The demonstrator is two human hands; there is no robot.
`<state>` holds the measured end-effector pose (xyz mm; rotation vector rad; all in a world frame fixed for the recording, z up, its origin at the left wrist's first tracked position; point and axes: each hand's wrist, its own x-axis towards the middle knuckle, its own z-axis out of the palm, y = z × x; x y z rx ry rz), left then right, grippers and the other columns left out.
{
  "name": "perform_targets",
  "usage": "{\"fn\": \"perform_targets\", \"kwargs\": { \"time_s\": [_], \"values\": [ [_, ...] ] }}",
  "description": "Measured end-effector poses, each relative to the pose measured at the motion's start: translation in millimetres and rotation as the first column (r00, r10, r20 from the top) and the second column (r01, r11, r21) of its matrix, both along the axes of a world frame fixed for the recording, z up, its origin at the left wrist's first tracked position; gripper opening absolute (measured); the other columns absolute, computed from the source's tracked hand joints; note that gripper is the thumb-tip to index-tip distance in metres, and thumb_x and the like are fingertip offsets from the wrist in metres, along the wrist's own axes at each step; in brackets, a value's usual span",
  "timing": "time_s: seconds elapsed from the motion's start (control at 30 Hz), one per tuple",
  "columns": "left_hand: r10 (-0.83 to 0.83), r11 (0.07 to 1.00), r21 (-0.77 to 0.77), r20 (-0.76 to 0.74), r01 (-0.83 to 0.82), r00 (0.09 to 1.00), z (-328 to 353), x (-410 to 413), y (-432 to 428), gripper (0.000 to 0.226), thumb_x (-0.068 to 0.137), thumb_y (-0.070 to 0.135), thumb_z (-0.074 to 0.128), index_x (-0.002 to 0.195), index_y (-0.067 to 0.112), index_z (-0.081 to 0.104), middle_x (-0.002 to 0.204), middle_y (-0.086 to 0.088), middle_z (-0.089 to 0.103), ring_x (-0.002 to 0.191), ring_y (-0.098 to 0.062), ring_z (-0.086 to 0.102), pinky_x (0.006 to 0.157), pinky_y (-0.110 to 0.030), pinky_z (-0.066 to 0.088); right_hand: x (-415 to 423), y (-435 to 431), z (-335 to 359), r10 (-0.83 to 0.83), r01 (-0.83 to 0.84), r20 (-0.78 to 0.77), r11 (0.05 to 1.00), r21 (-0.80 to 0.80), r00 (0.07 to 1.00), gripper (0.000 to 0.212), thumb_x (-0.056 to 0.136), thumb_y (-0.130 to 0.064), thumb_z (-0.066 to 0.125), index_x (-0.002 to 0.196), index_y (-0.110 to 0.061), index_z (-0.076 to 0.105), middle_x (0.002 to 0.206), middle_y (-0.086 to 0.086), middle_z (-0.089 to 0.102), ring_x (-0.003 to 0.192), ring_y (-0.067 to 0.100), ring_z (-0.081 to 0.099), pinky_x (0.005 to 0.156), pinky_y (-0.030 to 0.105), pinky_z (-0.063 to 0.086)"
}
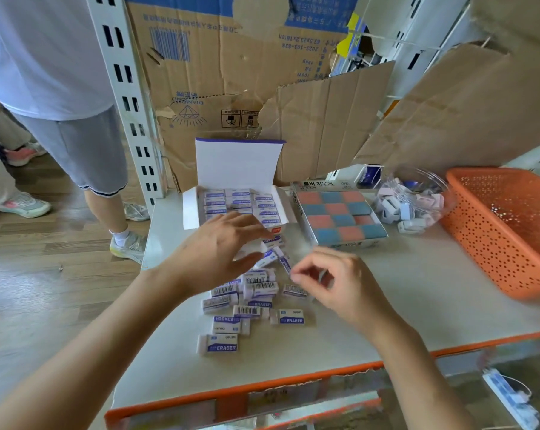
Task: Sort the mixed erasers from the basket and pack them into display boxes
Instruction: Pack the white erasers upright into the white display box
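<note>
Several white erasers with purple "ERASER" sleeves [256,293] lie loose in a pile on the grey table [402,299]. Behind the pile stands an open white display box [237,162] with rows of the same erasers inside. My left hand [222,249] hovers over the far end of the pile by the box front, fingers straight and thumb spread. My right hand [333,280] is blurred, its fingers curled, and its fingertips pinch a tilted white eraser [283,261]. The orange basket [504,231] sits at the right.
A box of red-and-blue erasers [300,209] stands right of the white box. A clear tub of small pink and white erasers [411,200] lies beside it. Cardboard sheets [324,119] wall the back. A person [60,88] stands at the left by a shelf upright [123,88].
</note>
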<state>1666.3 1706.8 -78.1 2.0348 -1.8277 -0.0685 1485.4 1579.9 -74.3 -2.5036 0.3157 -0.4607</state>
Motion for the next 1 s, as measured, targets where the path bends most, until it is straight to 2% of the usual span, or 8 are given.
{"fn": "perform_targets", "kwargs": {
  "time_s": [0.1, 0.23, 0.37, 0.47, 0.53, 0.67, 0.77, 1.0],
  "values": [
    [0.002, 1.0, -0.003, 0.008, -0.002, 1.0, -2, -8, 6, 0.041, 0.086, 0.044, 0.041, 0.115, 0.024, 0.062, 0.112, 0.006, 0.062, 0.1, -0.016, 0.057, 0.085, -0.034, 0.048, -19, 5, -3, 0.053, -0.056, -0.151, 0.998, -0.012, 0.987, 0.024, 0.076, -0.043, 0.068, 0.084, -0.022, 0.072, 0.074, -0.023, 0.053, 0.066, -0.002, 0.053, 0.06, 0.009, 0.041],
    [-0.001, 1.0, -0.03, -0.008, 0.0, 1.0, -3, -16, 8, 0.036, 0.086, 0.042, 0.045, 0.113, 0.025, 0.063, 0.11, 0.005, 0.063, 0.099, -0.017, 0.058, 0.083, -0.034, 0.049, -25, 11, -8, 0.05, -0.079, -0.256, 0.991, -0.104, 0.965, 0.028, 0.074, -0.035, 0.075, 0.098, -0.021, 0.072, 0.086, -0.016, 0.057, 0.068, 0.003, 0.055, 0.062, 0.018, 0.046],
    [-0.026, 0.998, -0.06, -0.053, 0.023, 0.998, -2, -20, 9, 0.043, 0.086, 0.046, 0.037, 0.111, 0.025, 0.064, 0.106, 0.005, 0.063, 0.096, -0.015, 0.057, 0.081, -0.032, 0.05, -26, 15, -9, 0.052, -0.088, -0.238, 0.986, -0.144, 0.97, 0.017, 0.074, -0.028, 0.07, 0.09, -0.021, 0.07, 0.082, -0.018, 0.055, 0.065, 0.0, 0.053, 0.059, 0.015, 0.043],
    [-0.076, 0.991, -0.115, -0.119, 0.063, 0.99, 0, -22, 10, 0.04, 0.085, 0.05, 0.044, 0.108, 0.025, 0.066, 0.1, 0.01, 0.061, 0.089, -0.004, 0.05, 0.079, -0.017, 0.042, -25, 11, -3, -0.014, 0.01, -0.124, 0.999, -0.032, 0.992, 0.014, 0.072, -0.027, 0.068, 0.085, -0.022, 0.068, 0.076, -0.022, 0.054, 0.069, -0.001, 0.055, 0.06, 0.012, 0.045],
    [-0.115, 0.987, -0.135, -0.189, 0.09, 0.975, 5, -25, 9, 0.041, 0.082, 0.054, 0.05, 0.105, 0.026, 0.067, 0.095, 0.017, 0.056, 0.085, 0.004, 0.043, 0.075, -0.006, 0.035, -19, 10, 1, -0.038, 0.038, -0.022, 0.999, 0.025, 0.999, 0.016, 0.071, -0.027, 0.064, 0.084, -0.019, 0.068, 0.076, -0.016, 0.059, 0.067, 0.001, 0.058, 0.061, 0.018, 0.051],
    [-0.129, 0.982, -0.163, -0.221, 0.093, 0.967, 11, -27, 0, 0.026, 0.079, 0.042, 0.066, 0.096, 0.022, 0.069, 0.083, 0.012, 0.062, 0.075, 0.0, 0.052, 0.065, -0.012, 0.043, -1, 11, 5, -0.012, 0.0, 0.097, 0.993, 0.12, 0.995, 0.013, 0.075, -0.013, 0.066, 0.088, -0.014, 0.069, 0.083, -0.008, 0.06, 0.074, 0.007, 0.061, 0.069, 0.026, 0.056],
    [-0.107, 0.981, -0.185, -0.26, 0.06, 0.96, 15, -21, -3, 0.021, 0.077, 0.034, 0.072, 0.092, 0.019, 0.071, 0.078, 0.011, 0.063, 0.063, 0.007, 0.05, 0.06, -0.002, 0.036, 8, 10, 7, -0.079, 0.046, 0.154, 0.977, 0.208, 0.985, 0.015, 0.073, -0.009, 0.068, 0.084, -0.02, 0.064, 0.082, -0.012, 0.062, 0.077, 0.009, 0.063, 0.07, 0.026, 0.056],
    [-0.004, 0.991, -0.127, -0.257, -0.03, 0.966, 20, -1, -14, 0.019, 0.075, 0.023, 0.076, 0.092, 0.018, 0.07, 0.085, 0.01, 0.065, 0.073, -0.001, 0.057, 0.069, -0.007, 0.043, 32, -1, 7, -0.124, 0.043, 0.186, 0.921, 0.386, 0.975, 0.032, 0.074, 0.002, 0.074, 0.081, -0.025, 0.057, 0.081, -0.002, 0.068, 0.076, 0.007, 0.064, 0.069, 0.012, 0.048]
  ]
}}
